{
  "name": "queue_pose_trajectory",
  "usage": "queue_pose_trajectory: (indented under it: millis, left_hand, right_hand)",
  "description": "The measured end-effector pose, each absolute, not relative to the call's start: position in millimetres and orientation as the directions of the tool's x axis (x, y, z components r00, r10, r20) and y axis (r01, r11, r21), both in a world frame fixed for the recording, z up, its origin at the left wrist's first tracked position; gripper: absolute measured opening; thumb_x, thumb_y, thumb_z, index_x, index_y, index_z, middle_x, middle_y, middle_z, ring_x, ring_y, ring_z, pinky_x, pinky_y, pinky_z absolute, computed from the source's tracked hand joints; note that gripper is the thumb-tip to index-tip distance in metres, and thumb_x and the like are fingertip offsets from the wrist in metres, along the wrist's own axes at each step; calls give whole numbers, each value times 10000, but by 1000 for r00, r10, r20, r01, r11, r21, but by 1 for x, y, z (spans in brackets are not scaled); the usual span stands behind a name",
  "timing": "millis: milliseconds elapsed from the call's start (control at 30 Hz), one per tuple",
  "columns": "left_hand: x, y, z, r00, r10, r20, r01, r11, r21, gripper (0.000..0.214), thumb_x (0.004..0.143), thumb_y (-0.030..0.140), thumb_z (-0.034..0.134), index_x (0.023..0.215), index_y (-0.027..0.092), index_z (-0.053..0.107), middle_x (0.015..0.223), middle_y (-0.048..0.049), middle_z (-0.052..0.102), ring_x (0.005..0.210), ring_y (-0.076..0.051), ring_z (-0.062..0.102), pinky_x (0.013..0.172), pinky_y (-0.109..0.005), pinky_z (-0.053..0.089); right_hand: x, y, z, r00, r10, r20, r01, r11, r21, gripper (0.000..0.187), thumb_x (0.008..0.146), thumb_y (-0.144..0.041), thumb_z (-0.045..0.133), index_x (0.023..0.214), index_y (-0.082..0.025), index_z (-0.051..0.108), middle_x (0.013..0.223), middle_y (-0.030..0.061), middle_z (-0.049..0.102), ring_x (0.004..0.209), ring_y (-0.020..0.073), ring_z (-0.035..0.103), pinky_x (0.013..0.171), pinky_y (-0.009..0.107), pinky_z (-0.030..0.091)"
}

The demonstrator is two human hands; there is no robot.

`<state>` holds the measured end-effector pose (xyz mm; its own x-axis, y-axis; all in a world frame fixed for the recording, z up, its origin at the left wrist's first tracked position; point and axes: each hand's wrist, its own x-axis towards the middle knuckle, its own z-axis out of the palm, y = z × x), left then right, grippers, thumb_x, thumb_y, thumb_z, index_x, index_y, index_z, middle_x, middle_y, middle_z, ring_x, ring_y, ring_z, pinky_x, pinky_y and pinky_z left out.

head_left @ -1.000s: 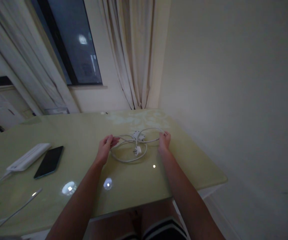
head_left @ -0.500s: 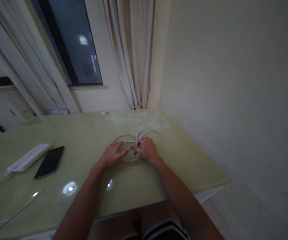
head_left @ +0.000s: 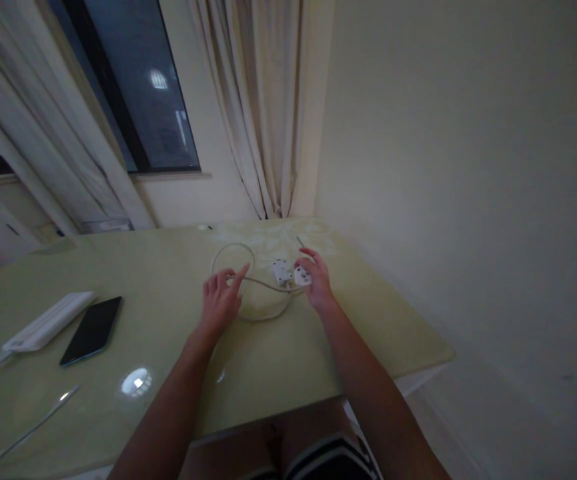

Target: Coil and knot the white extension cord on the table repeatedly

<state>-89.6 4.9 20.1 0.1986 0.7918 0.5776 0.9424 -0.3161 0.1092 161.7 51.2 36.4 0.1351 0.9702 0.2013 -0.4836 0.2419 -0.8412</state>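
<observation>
A white cable (head_left: 264, 285) runs in loose loops between my hands over the pale green tabletop. My left hand (head_left: 219, 301) has its fingers curled around the cable, with the index finger pointing out to the right. My right hand (head_left: 319, 279) grips a white plug (head_left: 302, 274) with dark spots on its face. A thin, light piece (head_left: 300, 241) sticks up past its fingertips; I cannot tell what it is. Just left of the plug is a white block (head_left: 282, 272) with dark dots, close to the cable.
On the left of the table (head_left: 168, 347) lie a long white power strip (head_left: 51, 323) and a dark phone (head_left: 92, 331). Another white cable (head_left: 33, 430) crosses the near left corner. A wall (head_left: 443, 200) borders the right side; a curtain (head_left: 263, 107) hangs behind the table.
My hands have moved apart, the right one rightward with the plug now showing in it. The coil has opened out, with a stretch of cable running between my hands.
</observation>
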Motion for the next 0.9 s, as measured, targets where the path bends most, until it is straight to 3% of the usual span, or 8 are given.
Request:
queue_pose_trajectory:
  millis: [133, 267, 400, 533, 633, 700, 833, 900]
  left_hand:
    - [-97, 7, 23, -82, 758, 647, 978, -65, 200, 541, 875, 178, 600, 1413, 231, 589, 1250, -183, 508, 1125, -349, 489, 978, -537, 412]
    - [-105, 12, 25, -143, 678, 721, 924, -169, 343, 366, 871, 252, 626, 1224, 189, 698, 1119, -150, 562, 1062, -305, 548, 1015, -537, 431]
    - [-113, 15, 31, -362, 643, 675, 695, -297, 655, 307, 838, 340, 632, 1084, 174, 710, 1042, -110, 621, 926, -233, 630, 844, -405, 562]
    - [-126, 19, 30, -492, 823, 283, 236, -187, 954, 417, 793, 502, 602, 996, 147, 680, 873, -68, 680, 695, -180, 660, 635, -327, 579]
    - [-135, 23, 20, -481, 874, 69, 65, -43, 997, 449, 796, 556, 522, 844, 131, 658, 655, -30, 626, 527, -149, 583, 504, -276, 505]
    - [-138, 27, 14, -494, 869, -19, -4, 19, 1000, 424, 777, 541, 519, 773, 134, 637, 613, -24, 602, 515, -140, 565, 503, -263, 483]
    - [-140, 30, 9, -508, 861, -2, -49, -27, 998, 414, 701, 523, 632, 885, 153, 636, 782, -44, 667, 691, -160, 654, 663, -287, 544]
    - [-140, 28, 9, -409, 912, 30, -22, -43, 999, 497, 697, 571, 667, 986, 167, 649, 892, -71, 697, 834, -197, 691, 735, -308, 556]
  right_hand:
    - [191, 57, 47, 341, 936, 89, -743, 326, -584, 349, 661, -205, 764, 981, -239, 627, 676, -91, 652, 597, 82, 626, 584, 187, 513]
    - [204, 60, 44, 366, 930, -35, -821, 305, -483, 264, 697, -155, 735, 932, -236, 646, 683, -83, 661, 593, 82, 635, 581, 194, 543]
    - [202, 61, 37, 318, 948, -1, -810, 271, -519, 241, 728, -172, 741, 955, -219, 678, 678, -75, 664, 588, 73, 635, 595, 180, 562]
    - [197, 61, 28, 274, 962, 6, -795, 230, -561, 258, 721, -166, 749, 969, -208, 693, 733, -53, 702, 609, 67, 643, 600, 166, 560]
    - [196, 61, 23, 261, 965, 6, -758, 208, -619, 283, 706, -223, 782, 973, -209, 688, 747, -46, 708, 598, 71, 633, 590, 178, 554]
    - [196, 60, 21, 267, 963, 17, -705, 208, -679, 328, 682, -295, 809, 975, -209, 688, 745, -37, 702, 593, 86, 625, 574, 201, 553]
    - [197, 55, 22, 287, 958, 20, -620, 201, -758, 380, 627, -377, 840, 959, -244, 714, 777, -15, 710, 609, 133, 618, 556, 275, 560]
    - [198, 51, 24, 298, 955, 15, -610, 203, -766, 312, 644, -377, 834, 925, -304, 719, 809, -23, 720, 641, 165, 624, 585, 336, 578]
